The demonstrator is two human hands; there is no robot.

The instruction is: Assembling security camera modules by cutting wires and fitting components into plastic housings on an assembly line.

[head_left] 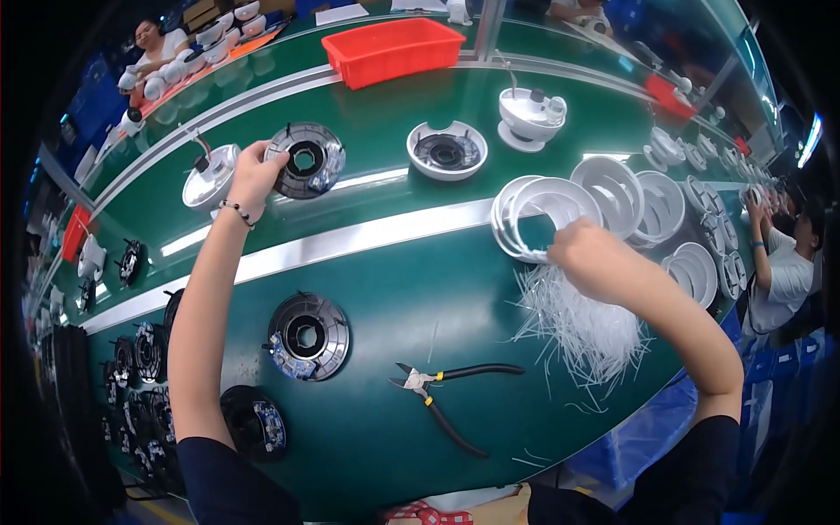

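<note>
At the far left, my left hand [252,182] is closed on the edge of a black round housing [325,144] with a centre hole and a blue circuit board. It is held over the far green strip beside a white domed unit [203,185]. On the right, the fingers of my right hand [591,255] are pinched at the near rim of a white plastic ring [573,197], among several stacked rings. Below that hand lies a heap of clear thin plastic strips [582,328]. Diagonal cutters [420,379] with black handles lie spread on the table, touched by neither hand.
Another black housing [308,337] lies near my left forearm, with several more at the left edge. A white bowl-shaped unit [447,150] and a white domed unit [531,115] stand on the far strip. Behind them is a red bin [394,54]. Other people sit around the line.
</note>
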